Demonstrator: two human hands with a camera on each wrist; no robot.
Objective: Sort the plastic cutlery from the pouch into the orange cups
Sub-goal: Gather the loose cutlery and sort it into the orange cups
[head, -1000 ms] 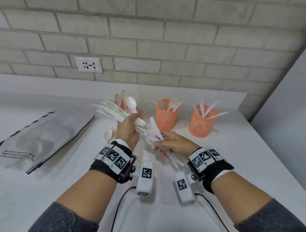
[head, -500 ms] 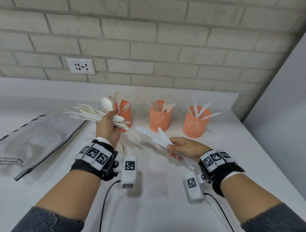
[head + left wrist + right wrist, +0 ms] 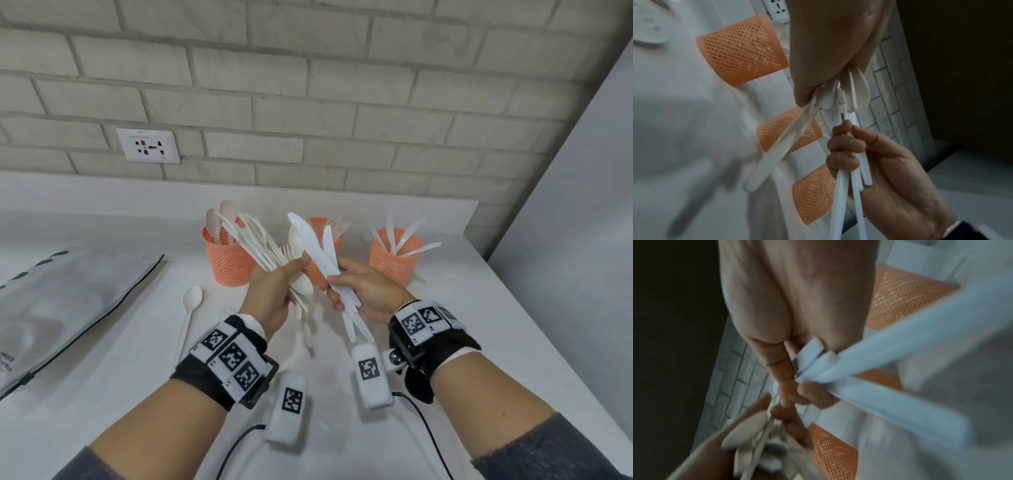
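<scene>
Hands now together, left (image 3: pixel 270 294) gripping mixed cutlery (image 3: pixel 253 240), right (image 3: pixel 363 291) seemingly clutching knives (image 3: pixel 318 250)

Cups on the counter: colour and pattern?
Orange cups, perforated mesh walls; mesh clearest in the left wrist view.

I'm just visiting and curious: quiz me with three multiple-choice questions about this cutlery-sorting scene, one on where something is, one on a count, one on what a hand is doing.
1. Where does the loose spoon lie?
A. On the table, between the pouch and the cups
B. Inside the pouch
C. On the wall socket

2. How many orange cups stand by the wall?
A. Two
B. Three
C. Five

3. What is the right hand doing?
A. Resting flat on the table
B. Gripping white knives
C. Lifting a cup

Answers:
1 A, the spoon lies flat on the bare tabletop.
2 B, the left wrist view shows three in a row.
3 B, its fingers curl round the handles.
</scene>
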